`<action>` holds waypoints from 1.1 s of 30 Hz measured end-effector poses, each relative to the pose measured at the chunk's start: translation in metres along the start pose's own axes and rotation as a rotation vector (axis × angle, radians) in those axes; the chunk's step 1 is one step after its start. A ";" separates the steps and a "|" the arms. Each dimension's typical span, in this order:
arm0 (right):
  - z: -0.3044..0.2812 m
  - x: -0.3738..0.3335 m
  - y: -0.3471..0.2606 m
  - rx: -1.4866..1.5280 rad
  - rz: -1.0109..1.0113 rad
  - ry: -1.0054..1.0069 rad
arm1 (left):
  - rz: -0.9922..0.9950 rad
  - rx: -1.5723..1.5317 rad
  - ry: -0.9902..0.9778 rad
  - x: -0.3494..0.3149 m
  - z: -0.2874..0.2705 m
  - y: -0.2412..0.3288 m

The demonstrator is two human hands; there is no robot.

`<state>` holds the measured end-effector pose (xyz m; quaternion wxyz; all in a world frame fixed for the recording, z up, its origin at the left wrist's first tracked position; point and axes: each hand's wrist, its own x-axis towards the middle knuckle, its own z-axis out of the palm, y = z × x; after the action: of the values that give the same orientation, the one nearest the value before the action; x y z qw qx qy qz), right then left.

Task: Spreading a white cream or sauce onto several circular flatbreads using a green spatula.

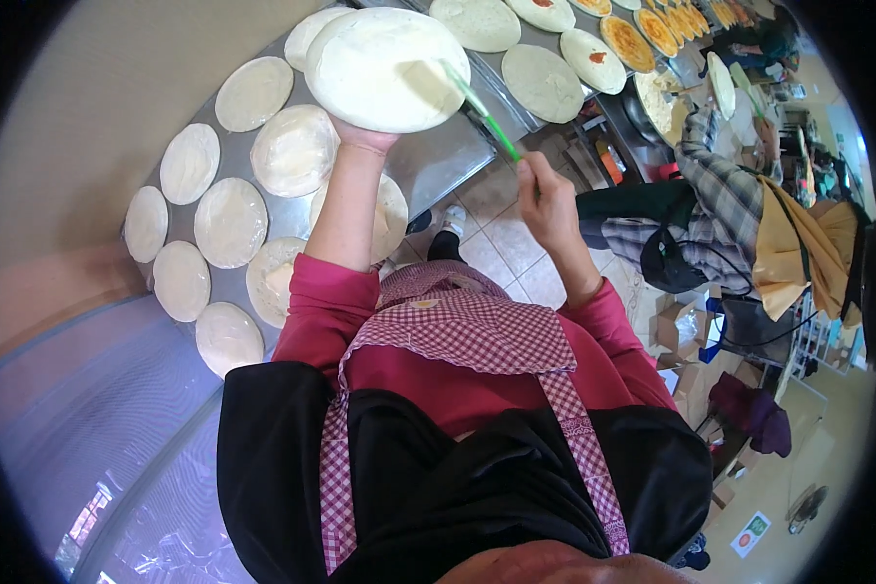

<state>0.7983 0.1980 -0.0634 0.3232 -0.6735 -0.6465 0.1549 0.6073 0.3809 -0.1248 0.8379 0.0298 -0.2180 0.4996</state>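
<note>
A pale round pizza base (384,73) rests raised on my left hand (363,136), which supports it from below. The fingers are hidden under the base. My right hand (547,200) is closed round the green handle of a spatula (496,129). The spatula's far end is blurred and lies over the right part of the base, where a slightly darker patch shows. Whether it touches the surface I cannot tell. Several more pale bases, such as this one (231,223), lie on the grey metal table (438,161) below and left of my left arm.
Farther along the counter lie plain bases (542,84) and others with red sauce (628,44). At right, a person in a plaid shirt (711,156) works beside a large bowl (660,105) and holds a base (721,86). Cardboard boxes (679,328) stand on the tiled floor.
</note>
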 end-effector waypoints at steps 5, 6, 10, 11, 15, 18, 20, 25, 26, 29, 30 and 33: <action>0.014 -0.027 0.012 -0.007 -0.040 -0.052 | 0.031 0.016 -0.035 0.001 -0.011 0.005; 0.015 -0.032 0.008 -0.007 -0.039 -0.052 | 0.038 0.019 -0.042 0.001 -0.012 0.006; 0.006 -0.030 0.001 0.105 -0.107 -0.121 | 0.112 0.138 0.104 0.005 -0.009 0.006; 0.003 -0.024 0.006 0.089 -0.068 -0.093 | 0.173 0.251 0.264 0.007 -0.007 0.006; -0.001 0.003 0.016 0.020 0.012 0.005 | 0.042 0.035 0.099 0.004 -0.010 0.011; 0.014 0.003 0.021 -0.015 -0.061 0.086 | 0.015 0.050 0.097 0.007 -0.008 0.002; 0.023 -0.009 0.012 0.031 -0.007 -0.043 | 0.013 -0.045 0.075 0.008 -0.009 -0.002; 0.026 -0.024 -0.014 0.158 -0.150 -0.128 | 0.124 0.158 0.128 0.007 -0.015 -0.007; 0.025 -0.022 -0.013 0.157 -0.148 -0.127 | 0.212 0.416 0.285 0.007 -0.012 -0.009; 0.018 -0.010 -0.007 0.149 -0.093 -0.071 | 0.213 0.444 0.410 0.007 0.000 -0.008; 0.014 -0.004 -0.003 0.122 -0.020 -0.025 | 0.213 0.446 0.410 0.007 0.001 -0.007; 0.018 0.002 0.003 0.068 0.037 0.018 | 0.235 0.517 0.393 0.008 0.004 -0.009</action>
<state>0.7898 0.2045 -0.0786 0.3489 -0.6753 -0.6254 0.1765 0.6165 0.3819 -0.1168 0.7652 0.1189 0.0792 0.6277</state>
